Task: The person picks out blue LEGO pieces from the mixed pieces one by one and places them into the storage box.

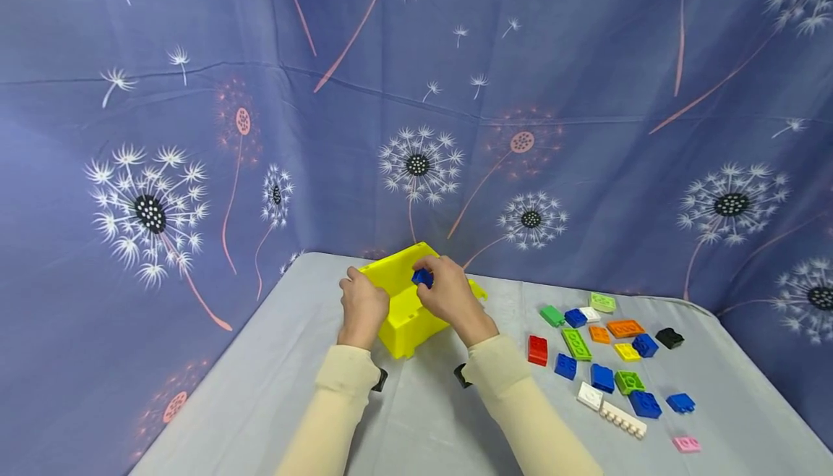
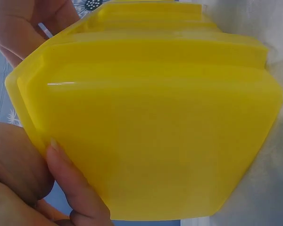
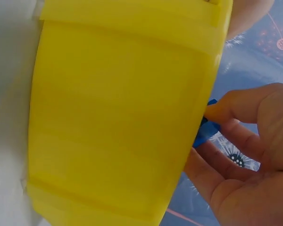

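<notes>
A bright yellow plastic box, its inside facing up toward me, stands tilted on the table between my hands. At its left side my left hand grips the rim; the left wrist view shows a finger against the yellow wall. Over the box's opening, my right hand pinches a blue toy brick between thumb and fingertips. From the right wrist, the yellow wall partly hides that brick.
Many loose toy bricks lie on the right of the grey table, among them a red brick, a long white studded brick, a black piece and a pink brick. A blue dandelion-print cloth hangs behind.
</notes>
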`<act>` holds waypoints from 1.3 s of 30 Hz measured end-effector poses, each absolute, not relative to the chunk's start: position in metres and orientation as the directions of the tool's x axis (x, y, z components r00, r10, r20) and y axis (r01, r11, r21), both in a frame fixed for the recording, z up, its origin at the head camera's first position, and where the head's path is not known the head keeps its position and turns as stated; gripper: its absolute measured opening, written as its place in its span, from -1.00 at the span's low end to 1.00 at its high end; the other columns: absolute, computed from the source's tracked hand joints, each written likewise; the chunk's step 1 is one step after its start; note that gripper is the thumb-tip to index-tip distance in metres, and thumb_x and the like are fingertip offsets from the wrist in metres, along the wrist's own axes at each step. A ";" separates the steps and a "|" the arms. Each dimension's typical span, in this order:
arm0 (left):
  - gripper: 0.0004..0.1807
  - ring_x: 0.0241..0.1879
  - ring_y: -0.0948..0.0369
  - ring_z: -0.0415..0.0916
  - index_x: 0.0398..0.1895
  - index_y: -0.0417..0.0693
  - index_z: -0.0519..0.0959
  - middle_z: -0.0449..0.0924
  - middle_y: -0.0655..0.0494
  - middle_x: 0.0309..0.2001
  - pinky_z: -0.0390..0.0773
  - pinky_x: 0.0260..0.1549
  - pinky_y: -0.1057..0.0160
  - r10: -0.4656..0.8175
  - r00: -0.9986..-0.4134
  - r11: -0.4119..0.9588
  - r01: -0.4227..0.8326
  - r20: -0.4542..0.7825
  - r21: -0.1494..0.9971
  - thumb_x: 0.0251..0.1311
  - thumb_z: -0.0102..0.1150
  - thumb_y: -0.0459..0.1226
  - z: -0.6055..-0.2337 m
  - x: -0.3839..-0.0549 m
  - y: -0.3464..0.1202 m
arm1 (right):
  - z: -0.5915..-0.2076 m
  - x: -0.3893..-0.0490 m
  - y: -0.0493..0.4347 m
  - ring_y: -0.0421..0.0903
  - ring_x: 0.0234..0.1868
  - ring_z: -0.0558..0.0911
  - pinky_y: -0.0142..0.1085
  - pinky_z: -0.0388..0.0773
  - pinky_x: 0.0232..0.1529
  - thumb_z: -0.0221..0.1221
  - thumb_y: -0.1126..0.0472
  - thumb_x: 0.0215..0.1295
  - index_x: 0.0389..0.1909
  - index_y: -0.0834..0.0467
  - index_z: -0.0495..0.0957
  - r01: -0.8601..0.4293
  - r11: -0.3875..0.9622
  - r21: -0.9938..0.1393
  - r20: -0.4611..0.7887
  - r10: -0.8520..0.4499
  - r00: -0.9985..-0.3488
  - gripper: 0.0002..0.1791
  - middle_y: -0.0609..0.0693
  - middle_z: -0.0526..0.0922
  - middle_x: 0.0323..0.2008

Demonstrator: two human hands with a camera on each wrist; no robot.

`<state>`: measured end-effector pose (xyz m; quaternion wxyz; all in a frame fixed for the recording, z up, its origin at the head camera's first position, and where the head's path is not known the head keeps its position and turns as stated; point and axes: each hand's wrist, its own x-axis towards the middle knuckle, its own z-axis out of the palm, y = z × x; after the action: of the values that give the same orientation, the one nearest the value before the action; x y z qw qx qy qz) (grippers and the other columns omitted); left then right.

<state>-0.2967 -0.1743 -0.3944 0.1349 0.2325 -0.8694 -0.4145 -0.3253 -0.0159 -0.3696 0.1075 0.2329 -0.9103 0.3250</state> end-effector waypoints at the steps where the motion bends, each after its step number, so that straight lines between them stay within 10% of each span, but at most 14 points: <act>1: -0.30 -0.16 -0.26 0.52 0.45 -0.40 0.08 0.29 -0.46 0.14 0.61 -0.15 -0.11 -0.514 -0.857 0.549 -0.292 0.041 0.783 0.30 0.08 -0.37 -0.395 -0.297 -0.173 | -0.370 -0.325 -0.015 0.02 -0.04 0.60 -0.09 0.65 0.08 0.31 0.32 0.27 0.10 0.11 0.68 -0.491 0.685 -0.539 0.339 -0.357 -0.870 -0.63 0.07 0.64 -0.01; 39: -0.26 -0.04 -0.35 0.48 0.49 -0.45 -0.02 0.20 -0.52 0.20 0.59 -0.08 -0.17 -0.462 -0.886 0.542 -0.249 0.037 0.803 0.29 -0.02 -0.38 -0.399 -0.294 -0.180 | -0.349 -0.317 0.061 0.15 0.14 0.57 0.10 0.51 0.12 0.20 0.22 0.35 0.09 0.00 0.72 -0.450 0.731 -0.514 0.422 -0.242 -0.874 -0.67 0.08 0.64 0.10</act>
<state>-0.2941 -0.1795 -0.3994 0.1230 0.2047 -0.8694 -0.4326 -0.3169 0.0607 -0.3492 0.1655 0.1890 -0.9154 0.3147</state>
